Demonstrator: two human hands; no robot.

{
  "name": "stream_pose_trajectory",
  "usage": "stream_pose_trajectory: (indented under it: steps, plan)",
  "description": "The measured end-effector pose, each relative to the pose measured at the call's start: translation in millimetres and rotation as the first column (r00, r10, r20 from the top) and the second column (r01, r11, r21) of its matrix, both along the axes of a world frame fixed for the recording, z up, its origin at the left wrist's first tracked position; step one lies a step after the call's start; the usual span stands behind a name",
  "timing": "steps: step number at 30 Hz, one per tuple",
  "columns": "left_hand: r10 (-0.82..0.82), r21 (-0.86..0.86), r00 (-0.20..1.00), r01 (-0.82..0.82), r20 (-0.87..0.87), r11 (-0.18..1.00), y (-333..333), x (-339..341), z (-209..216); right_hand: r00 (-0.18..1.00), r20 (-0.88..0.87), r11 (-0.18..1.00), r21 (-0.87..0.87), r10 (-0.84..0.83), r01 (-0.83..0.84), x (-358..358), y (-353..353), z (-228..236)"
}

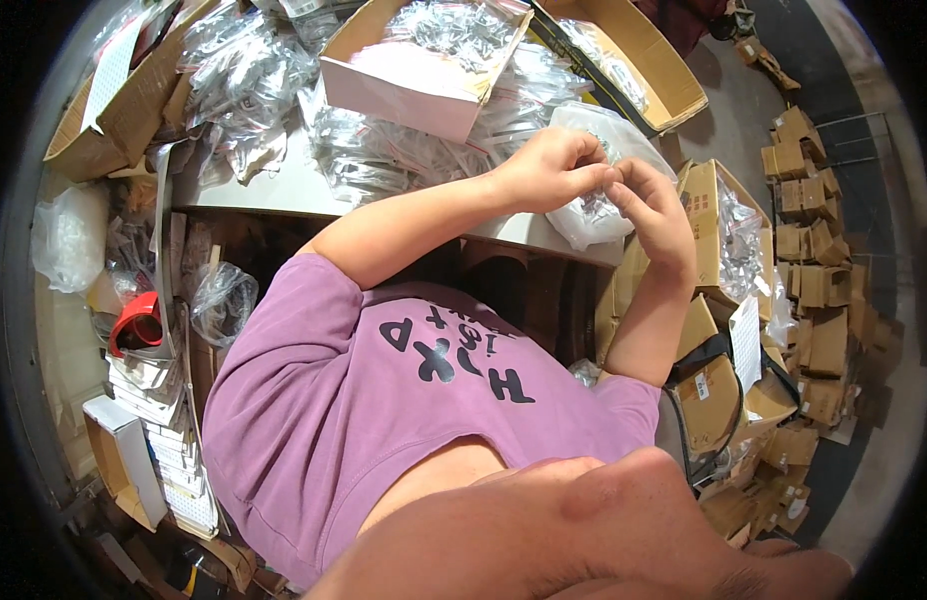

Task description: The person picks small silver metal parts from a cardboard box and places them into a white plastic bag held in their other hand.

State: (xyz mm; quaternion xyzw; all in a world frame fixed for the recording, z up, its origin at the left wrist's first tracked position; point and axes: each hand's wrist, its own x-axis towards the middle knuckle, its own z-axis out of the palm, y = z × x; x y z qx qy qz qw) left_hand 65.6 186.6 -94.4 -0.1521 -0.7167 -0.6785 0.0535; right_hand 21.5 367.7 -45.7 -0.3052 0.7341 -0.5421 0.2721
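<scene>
The translucent white plastic bag (612,128) sits at the edge of the pale worktop (309,192), directly below both hands, perhaps to keep it within easy reach. The left hand (554,165) and right hand (661,215) meet over it, fingers narrow and curled tip to tip, as fits something tiny; I cannot tell what, if anything, they grip. Beyond, an open white cardboard carton (404,98) rests on heaped clear plastic packets (359,155), probably saving space.

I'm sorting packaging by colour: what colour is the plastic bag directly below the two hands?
Translucent white; the plastic bag shows best in the head view.
</scene>
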Motion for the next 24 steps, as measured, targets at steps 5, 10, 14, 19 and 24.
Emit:
stream_pose_trajectory:
  steps: [5,10,14,19,24]
  plan:
    - [0.001,0.013,0.999,0.000,-0.039,1.000,-0.7,3.2,0.8,0.998,-0.055,1.000,-0.012,-0.009,0.009,7.3,-0.8,3.0]
    - [-0.018,0.003,1.000,0.018,0.002,1.000,-4.8,11.1,16.1,0.998,0.039,0.991,-0.125,-0.050,0.055,8.0,2.2,-2.5]
    - [-0.083,0.024,0.992,0.081,0.090,0.996,-9.7,15.2,24.1,0.995,0.093,0.976,-0.212,-0.035,0.054,8.9,3.3,-5.2]
    - [-0.155,0.079,0.987,0.152,0.034,0.985,-12.6,20.7,26.8,0.989,0.108,0.941,-0.312,-0.104,0.133,12.6,2.8,-5.3]
    - [-0.162,0.114,0.987,0.161,0.001,0.980,-11.2,19.3,12.1,0.985,0.138,0.923,-0.356,-0.101,0.145,14.4,-0.5,-4.4]
